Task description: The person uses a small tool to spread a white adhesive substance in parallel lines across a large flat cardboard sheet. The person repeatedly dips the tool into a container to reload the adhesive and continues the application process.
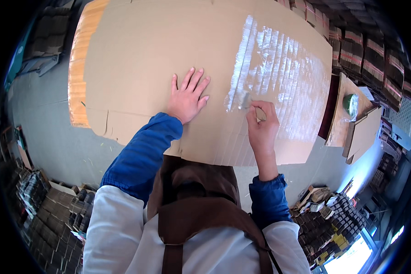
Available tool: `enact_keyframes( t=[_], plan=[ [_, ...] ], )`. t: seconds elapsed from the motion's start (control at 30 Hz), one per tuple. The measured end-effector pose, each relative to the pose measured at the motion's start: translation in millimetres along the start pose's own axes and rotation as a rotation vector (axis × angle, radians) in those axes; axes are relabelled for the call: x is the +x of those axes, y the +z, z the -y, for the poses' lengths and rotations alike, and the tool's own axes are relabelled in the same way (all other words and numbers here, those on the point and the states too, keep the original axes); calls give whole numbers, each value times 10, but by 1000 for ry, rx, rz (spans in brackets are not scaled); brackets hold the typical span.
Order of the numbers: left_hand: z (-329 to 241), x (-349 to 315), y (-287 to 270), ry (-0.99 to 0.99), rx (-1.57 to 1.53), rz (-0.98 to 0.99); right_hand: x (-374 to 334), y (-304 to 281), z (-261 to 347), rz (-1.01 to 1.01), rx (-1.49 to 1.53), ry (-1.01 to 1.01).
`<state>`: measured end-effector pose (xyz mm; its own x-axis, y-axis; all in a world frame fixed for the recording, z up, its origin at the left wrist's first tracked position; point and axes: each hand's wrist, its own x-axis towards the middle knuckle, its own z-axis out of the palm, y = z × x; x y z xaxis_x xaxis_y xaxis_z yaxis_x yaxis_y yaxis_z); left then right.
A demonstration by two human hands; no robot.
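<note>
A large brown cardboard sheet (137,59) lies flat in front of me. My left hand (187,98) rests palm down near its middle, open, with the fingers spread. To the right, my right hand (264,121) is closed in a pinch on a small whitish brush (243,99), whose end touches the cardboard; its outline is partly blurred and my fingers hide the handle. Wet, shiny glue-like streaks (278,68) run in slanting rows over the sheet's right part, up to the brush. Fainter ridges show on the cardboard between the brush and my body.
Orange-brown ribbed board (79,68) shows along the sheet's left edge. At the right, a wooden surface (340,112) bears a green round container (350,105) with clear film and cardboard pieces (363,134). Bundled cardboard stacks (374,57) stand far right, with more stacks (45,219) lower left.
</note>
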<state>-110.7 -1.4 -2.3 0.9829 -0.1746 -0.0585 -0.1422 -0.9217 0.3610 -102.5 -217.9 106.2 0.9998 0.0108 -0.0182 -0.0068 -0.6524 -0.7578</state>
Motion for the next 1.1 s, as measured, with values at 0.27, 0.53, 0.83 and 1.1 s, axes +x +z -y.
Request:
enact_keyframes(
  t=[0.27,0.53,0.83,1.1],
  plan=[
    [21,36,-14,-12,-14,8,150,63,-28,-17,-40,14],
    [27,5,-20,-17,-12,28,0,18,40,5,-36,58],
    [18,-2,4,-9,-21,6,-398,105,96,31,-116,-68],
    [39,33,34,-4,-23,-16,-572,66,148,27,-125,-110]
  ],
)
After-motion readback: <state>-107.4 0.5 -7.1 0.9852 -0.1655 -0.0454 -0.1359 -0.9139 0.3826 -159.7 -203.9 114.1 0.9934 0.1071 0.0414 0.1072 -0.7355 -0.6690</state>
